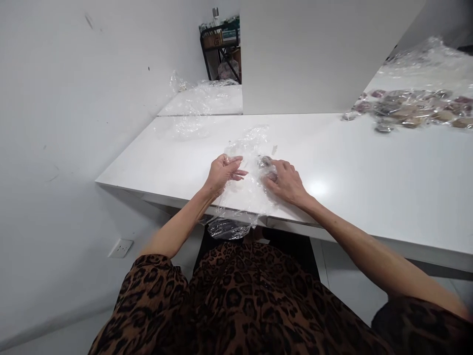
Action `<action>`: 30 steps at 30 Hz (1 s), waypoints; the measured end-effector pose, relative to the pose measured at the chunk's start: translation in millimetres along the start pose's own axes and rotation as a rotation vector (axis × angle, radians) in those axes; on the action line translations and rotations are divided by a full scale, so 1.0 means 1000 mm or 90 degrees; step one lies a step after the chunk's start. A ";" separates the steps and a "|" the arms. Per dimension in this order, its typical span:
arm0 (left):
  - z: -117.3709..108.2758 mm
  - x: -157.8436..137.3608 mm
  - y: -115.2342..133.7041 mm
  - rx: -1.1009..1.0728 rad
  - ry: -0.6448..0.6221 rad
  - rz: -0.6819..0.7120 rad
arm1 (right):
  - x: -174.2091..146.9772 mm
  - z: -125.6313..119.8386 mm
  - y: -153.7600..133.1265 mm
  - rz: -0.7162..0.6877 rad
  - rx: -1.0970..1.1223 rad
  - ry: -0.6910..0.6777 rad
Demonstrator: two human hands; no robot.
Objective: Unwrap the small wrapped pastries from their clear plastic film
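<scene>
A sheet of clear, crinkled plastic film [254, 138] lies on the white table and hangs over its front edge. At its left side my left hand [223, 172] pinches the film between thumb and forefinger, with the other fingers loosely apart. My right hand [288, 182] curls from the right around a small dark item in plastic [264, 161], its fingertips closed against it. What kind of item this is, the glare and the film keep hidden.
Several small wrapped pieces [417, 111], brown and purplish, lie in a heap at the table's back right. More loose film [195, 103] sits at the back left. A pale upright panel [314, 59] stands behind the table, and a black shelf [221, 47] beyond.
</scene>
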State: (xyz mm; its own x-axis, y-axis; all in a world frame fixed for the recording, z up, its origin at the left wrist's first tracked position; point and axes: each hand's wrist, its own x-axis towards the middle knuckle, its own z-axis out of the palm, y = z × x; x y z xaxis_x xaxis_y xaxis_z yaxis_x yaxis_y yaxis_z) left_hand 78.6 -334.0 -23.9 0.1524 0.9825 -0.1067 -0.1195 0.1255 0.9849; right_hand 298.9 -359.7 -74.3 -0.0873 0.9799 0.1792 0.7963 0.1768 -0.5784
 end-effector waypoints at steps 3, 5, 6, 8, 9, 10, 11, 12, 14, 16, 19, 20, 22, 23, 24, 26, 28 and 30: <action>-0.005 -0.006 0.009 -0.010 0.013 0.022 | -0.002 -0.007 0.012 0.053 0.104 0.022; -0.011 -0.009 0.013 -0.025 0.025 0.043 | -0.007 -0.017 0.030 0.100 0.176 0.063; -0.014 -0.009 0.014 -0.034 0.034 0.053 | -0.010 -0.023 0.041 0.125 0.198 0.083; -0.020 -0.010 0.012 -0.048 0.053 0.062 | -0.017 -0.034 0.062 0.175 0.207 0.118; -0.023 -0.011 0.010 -0.053 0.063 0.060 | -0.021 -0.039 0.070 0.195 0.193 0.141; -0.025 -0.011 0.007 -0.058 0.073 0.054 | -0.024 -0.044 0.075 0.208 0.169 0.174; -0.026 -0.012 0.004 -0.061 0.079 0.048 | -0.027 -0.048 0.077 0.209 0.139 0.213; -0.028 -0.013 0.001 -0.064 0.085 0.041 | -0.029 -0.051 0.076 0.198 0.110 0.251; -0.028 -0.015 -0.005 -0.070 0.092 0.034 | -0.031 -0.053 0.066 0.128 0.076 0.284; -0.028 -0.018 -0.007 -0.075 0.100 0.029 | -0.030 -0.047 0.051 0.010 0.057 0.229; -0.026 -0.023 -0.003 -0.077 0.125 0.024 | -0.025 -0.032 0.036 -0.120 0.007 0.086; -0.026 -0.025 -0.001 -0.076 0.135 0.025 | -0.023 -0.027 0.034 -0.125 -0.003 0.057; -0.028 -0.028 0.001 -0.075 0.145 0.027 | -0.021 -0.025 0.039 -0.086 0.016 0.031; -0.030 -0.029 0.002 -0.077 0.148 0.028 | -0.021 -0.026 0.044 -0.055 0.044 0.030; -0.033 -0.030 0.002 -0.080 0.149 0.027 | -0.021 -0.029 0.050 -0.023 0.081 0.033; -0.038 -0.029 -0.001 -0.088 0.147 0.024 | -0.024 -0.037 0.062 0.026 0.164 0.042; -0.042 -0.028 -0.005 -0.094 0.143 0.021 | -0.028 -0.046 0.071 0.062 0.257 0.040; -0.044 -0.026 -0.010 -0.099 0.140 0.015 | -0.033 -0.053 0.076 0.102 0.355 0.034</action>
State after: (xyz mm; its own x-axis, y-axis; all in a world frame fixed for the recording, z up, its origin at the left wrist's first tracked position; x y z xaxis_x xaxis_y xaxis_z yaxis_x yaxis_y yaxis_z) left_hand 33.1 -354.4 -37.3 -0.0664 0.9896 -0.1273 -0.2729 0.1047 0.9563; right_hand 393.8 -383.6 -82.5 0.0496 0.9950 0.0864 0.3598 0.0629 -0.9309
